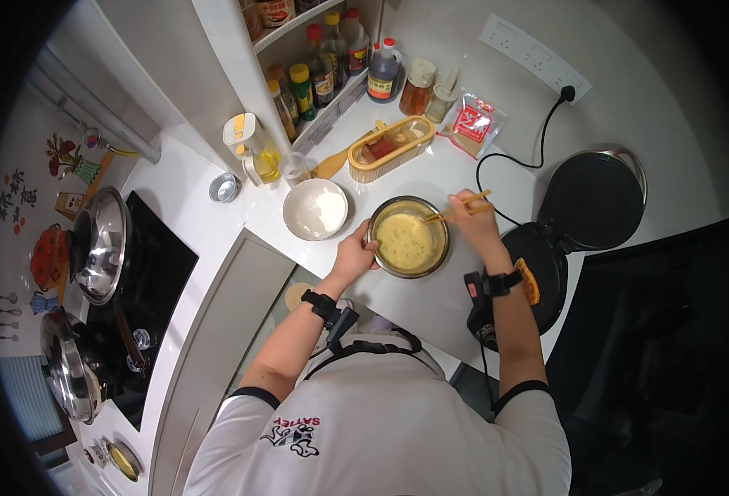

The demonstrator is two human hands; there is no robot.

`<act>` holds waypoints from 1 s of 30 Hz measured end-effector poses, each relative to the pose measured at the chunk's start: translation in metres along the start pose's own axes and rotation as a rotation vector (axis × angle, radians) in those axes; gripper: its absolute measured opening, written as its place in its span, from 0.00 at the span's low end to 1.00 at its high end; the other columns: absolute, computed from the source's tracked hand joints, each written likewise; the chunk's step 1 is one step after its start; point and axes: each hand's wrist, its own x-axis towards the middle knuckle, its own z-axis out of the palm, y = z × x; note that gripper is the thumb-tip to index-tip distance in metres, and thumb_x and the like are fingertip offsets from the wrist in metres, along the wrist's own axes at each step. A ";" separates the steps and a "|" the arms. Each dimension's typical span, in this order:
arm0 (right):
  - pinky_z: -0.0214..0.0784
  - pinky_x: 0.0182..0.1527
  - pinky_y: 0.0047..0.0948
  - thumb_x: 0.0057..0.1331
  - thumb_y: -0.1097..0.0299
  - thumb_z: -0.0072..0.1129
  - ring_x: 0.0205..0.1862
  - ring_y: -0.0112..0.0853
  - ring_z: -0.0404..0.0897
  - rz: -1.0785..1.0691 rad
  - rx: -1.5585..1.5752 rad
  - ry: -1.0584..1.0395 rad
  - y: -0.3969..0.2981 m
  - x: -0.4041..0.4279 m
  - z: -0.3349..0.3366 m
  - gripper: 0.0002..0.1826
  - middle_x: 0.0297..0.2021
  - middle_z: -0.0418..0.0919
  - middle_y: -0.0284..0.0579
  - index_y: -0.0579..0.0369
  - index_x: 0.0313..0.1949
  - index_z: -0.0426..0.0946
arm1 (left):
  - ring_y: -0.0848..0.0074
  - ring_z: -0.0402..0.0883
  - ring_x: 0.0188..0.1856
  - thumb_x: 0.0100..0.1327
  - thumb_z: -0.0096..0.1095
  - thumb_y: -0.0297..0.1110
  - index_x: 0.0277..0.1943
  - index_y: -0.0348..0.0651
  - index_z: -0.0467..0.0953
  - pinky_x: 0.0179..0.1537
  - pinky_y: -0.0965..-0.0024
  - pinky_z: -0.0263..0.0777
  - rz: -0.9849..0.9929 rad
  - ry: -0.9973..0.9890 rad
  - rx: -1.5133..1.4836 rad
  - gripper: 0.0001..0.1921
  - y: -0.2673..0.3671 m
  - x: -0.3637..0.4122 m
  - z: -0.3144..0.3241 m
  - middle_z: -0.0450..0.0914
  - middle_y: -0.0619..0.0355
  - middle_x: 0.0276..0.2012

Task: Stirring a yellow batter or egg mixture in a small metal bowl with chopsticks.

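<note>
My left hand (357, 253) grips the left rim of a stainless steel bowl (444, 251) standing on the white counter. Inside it is a pale yellow batter (403, 240) with green flecks. A pair of wooden chopsticks (479, 203) is held in my right hand (471, 218), their tips dipping into the batter at the bowl's right side. Behind my right forearm lies an electric griddle (553, 291) with its lid (594, 201) raised. Part of a browned pancake (527, 282) shows on its lower plate; my arm hides the rest.
Left of the bowl stands a white bowl (315, 209). Behind are a yellow seasoning box (391, 149), a wooden spatula (333, 164), an oil jug (259, 155) and a plastic packet (471, 124). The griddle's black cord (541, 152) runs to a wall socket. A cooktop (147, 260) with lidded pans is far left.
</note>
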 end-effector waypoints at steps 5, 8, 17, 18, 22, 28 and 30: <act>0.65 0.27 0.27 0.66 0.65 0.56 0.21 0.27 0.73 -0.040 -0.172 -0.001 -0.007 -0.006 -0.002 0.13 0.17 0.71 0.42 0.59 0.27 0.72 | 0.78 0.78 0.19 0.65 0.55 0.26 0.69 0.34 0.56 0.24 0.72 0.75 0.022 0.011 0.021 0.30 -0.004 0.000 0.000 0.77 0.54 0.21; 0.65 0.27 0.28 0.66 0.65 0.56 0.21 0.29 0.74 -0.091 -0.102 -0.043 -0.005 0.009 0.004 0.12 0.17 0.72 0.42 0.59 0.28 0.73 | 0.78 0.78 0.19 0.65 0.55 0.26 0.69 0.34 0.56 0.24 0.72 0.75 0.024 -0.010 0.023 0.30 -0.001 0.003 0.003 0.76 0.54 0.21; 0.66 0.29 0.32 0.66 0.65 0.56 0.21 0.39 0.72 -0.168 -0.205 -0.060 -0.026 -0.014 -0.002 0.11 0.19 0.74 0.46 0.59 0.28 0.73 | 0.78 0.78 0.19 0.66 0.56 0.27 0.69 0.34 0.56 0.24 0.72 0.75 0.021 0.015 -0.040 0.30 -0.005 0.000 0.001 0.76 0.55 0.20; 0.66 0.29 0.32 0.66 0.65 0.56 0.21 0.39 0.72 -0.167 -0.207 -0.054 -0.026 -0.012 0.001 0.11 0.19 0.74 0.46 0.59 0.28 0.73 | 0.78 0.78 0.19 0.66 0.56 0.27 0.69 0.34 0.56 0.24 0.72 0.75 0.024 0.010 -0.038 0.30 -0.003 0.000 0.001 0.76 0.55 0.20; 0.67 0.30 0.31 0.66 0.65 0.55 0.23 0.39 0.74 -0.118 -0.131 -0.103 -0.018 0.003 0.003 0.11 0.20 0.75 0.46 0.59 0.29 0.74 | 0.78 0.78 0.19 0.66 0.56 0.27 0.69 0.35 0.56 0.24 0.72 0.75 0.013 0.003 -0.002 0.30 -0.003 0.002 0.001 0.75 0.56 0.20; 0.65 0.29 0.30 0.66 0.65 0.55 0.22 0.34 0.72 -0.097 -0.175 -0.091 -0.021 -0.007 0.006 0.11 0.20 0.74 0.45 0.59 0.30 0.74 | 0.78 0.78 0.19 0.65 0.56 0.27 0.69 0.35 0.57 0.24 0.72 0.76 0.023 0.012 0.006 0.30 -0.009 0.004 0.000 0.75 0.56 0.20; 0.65 0.28 0.29 0.67 0.64 0.55 0.21 0.33 0.73 -0.127 -0.094 -0.155 -0.025 -0.007 0.013 0.11 0.19 0.74 0.45 0.59 0.30 0.74 | 0.78 0.78 0.19 0.65 0.56 0.27 0.68 0.35 0.57 0.24 0.72 0.76 0.020 0.009 -0.012 0.30 -0.009 0.002 0.001 0.75 0.56 0.20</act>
